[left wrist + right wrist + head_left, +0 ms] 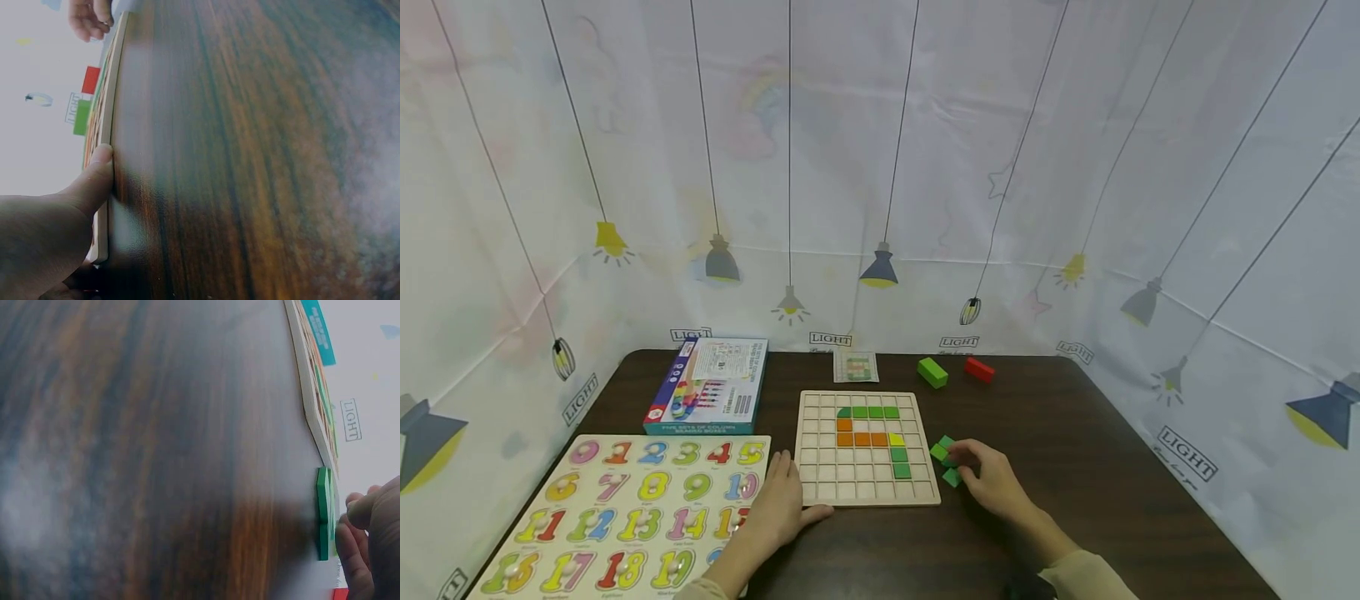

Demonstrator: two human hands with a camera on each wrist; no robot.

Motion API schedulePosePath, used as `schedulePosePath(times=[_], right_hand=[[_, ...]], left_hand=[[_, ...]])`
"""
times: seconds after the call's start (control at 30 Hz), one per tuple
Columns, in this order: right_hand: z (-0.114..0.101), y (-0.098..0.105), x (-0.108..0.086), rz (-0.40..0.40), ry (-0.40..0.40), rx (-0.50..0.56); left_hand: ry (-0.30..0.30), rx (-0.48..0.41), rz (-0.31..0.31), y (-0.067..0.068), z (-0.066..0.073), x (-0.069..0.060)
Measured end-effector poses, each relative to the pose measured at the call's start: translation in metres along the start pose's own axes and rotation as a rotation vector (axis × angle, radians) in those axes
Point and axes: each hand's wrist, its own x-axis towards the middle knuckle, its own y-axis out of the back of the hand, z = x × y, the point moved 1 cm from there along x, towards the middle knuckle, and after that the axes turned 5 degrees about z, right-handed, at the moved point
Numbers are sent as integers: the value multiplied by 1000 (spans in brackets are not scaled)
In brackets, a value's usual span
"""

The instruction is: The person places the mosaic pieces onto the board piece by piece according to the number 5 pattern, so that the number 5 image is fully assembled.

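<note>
While six green, four orange and one yellow small flat tiles [862,439] are contained in the cells of a square, pale wooden grid board [862,490], its eight o'clock corner is touched by the unclenched left hand [780,505], fingers extended, thumb on the near edge. At four o'clock, at least three loose green pieces [952,477] are met by the right hand's [997,485] bent fingers; whether one is grasped cannot be told. One green rectangular block [932,373] is seen at one o'clock, one red rectangular block [979,370] at two.
</note>
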Motion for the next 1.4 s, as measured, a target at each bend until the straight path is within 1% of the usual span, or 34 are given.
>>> schedulePosePath(times=[0.1,0.2,0.3,0.43,0.6,0.73,0.87,1.07,1.2,1.3,1.4], right_hand=[[3,1,0,24,2,-15],[5,2,-2,48,20,-16],[7,3,-5,57,38,-28],[11,5,-9,56,26,-54],[15,8,-9,13,-12,-60],[18,12,-7,-62,-39,-75],[17,17,-5,-131,-32,-80],[13,18,-3,-151,-22,-114],[10,21,-3,-193,-10,-104],[10,25,-4,-170,-15,-104],[13,26,-5,-119,-64,-134]], left_hand=[[2,5,-4,-1,0,0],[6,0,-2,-2,-1,0],[8,0,-3,-3,-1,0],[13,5,-6,-3,-2,0],[10,8,1,-1,-1,1],[-2,15,1,-1,0,1],[2,21,-3,-1,1,0],[12,18,-4,0,0,-1],[13,16,-5,-1,0,0],[13,14,-6,-2,1,0],[13,15,-8,-1,1,0]])
